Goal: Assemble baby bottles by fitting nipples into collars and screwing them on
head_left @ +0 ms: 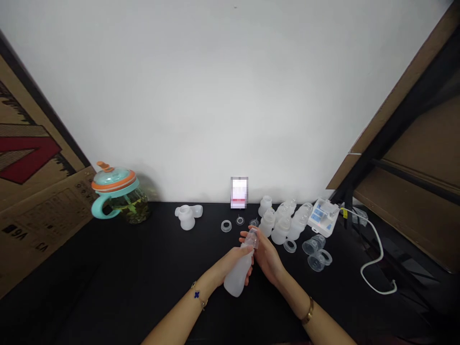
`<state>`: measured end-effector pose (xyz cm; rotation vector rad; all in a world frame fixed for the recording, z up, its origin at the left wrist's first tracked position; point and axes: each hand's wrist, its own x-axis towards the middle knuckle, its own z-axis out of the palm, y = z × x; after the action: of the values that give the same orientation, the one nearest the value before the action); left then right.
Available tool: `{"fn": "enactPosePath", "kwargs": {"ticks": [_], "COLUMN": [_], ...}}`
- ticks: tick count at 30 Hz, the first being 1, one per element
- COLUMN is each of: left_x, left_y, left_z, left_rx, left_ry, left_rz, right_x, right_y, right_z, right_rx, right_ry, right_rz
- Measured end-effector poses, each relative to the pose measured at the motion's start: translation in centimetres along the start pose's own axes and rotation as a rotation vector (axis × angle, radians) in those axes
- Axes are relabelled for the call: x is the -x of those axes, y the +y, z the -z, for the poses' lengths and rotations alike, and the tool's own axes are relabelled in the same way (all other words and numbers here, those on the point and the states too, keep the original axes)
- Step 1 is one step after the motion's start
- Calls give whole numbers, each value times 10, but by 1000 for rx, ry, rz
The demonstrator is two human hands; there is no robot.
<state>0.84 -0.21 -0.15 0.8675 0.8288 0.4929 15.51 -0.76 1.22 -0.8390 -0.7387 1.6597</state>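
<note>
Both hands [268, 258] hold a tilted, cloudy-white, clear-topped bottle [237, 279].

A black desk [151, 282] carries a teal-handled teapot [134, 208] at left, a loose ring [226, 230] near the middle and, to the right, clustered translucent bottles [281, 234], 2 clear cups [316, 263] and a white box [328, 229].

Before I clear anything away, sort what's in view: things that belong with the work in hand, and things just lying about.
Likely in the work:
clear-topped bottle, between left hand and right hand
clustered bottles
loose rings
clear cups

Likely just lying about:
lidded teal-and-orange jug
white cable
cardboard box at the left
</note>
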Motion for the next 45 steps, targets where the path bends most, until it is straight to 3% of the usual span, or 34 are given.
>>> {"fn": "enactPosePath", "kwargs": {"ticks": [45], "left_x": [1], "left_y": [2], "left_z": [-1], "left_rx": [-29], "left_ry": [-3], "left_rz": [-33], "right_x": [2], "right_y": [1], "right_z": [-4], "right_rx": [42], "right_ry": [-6], "right_rz": [17]}}
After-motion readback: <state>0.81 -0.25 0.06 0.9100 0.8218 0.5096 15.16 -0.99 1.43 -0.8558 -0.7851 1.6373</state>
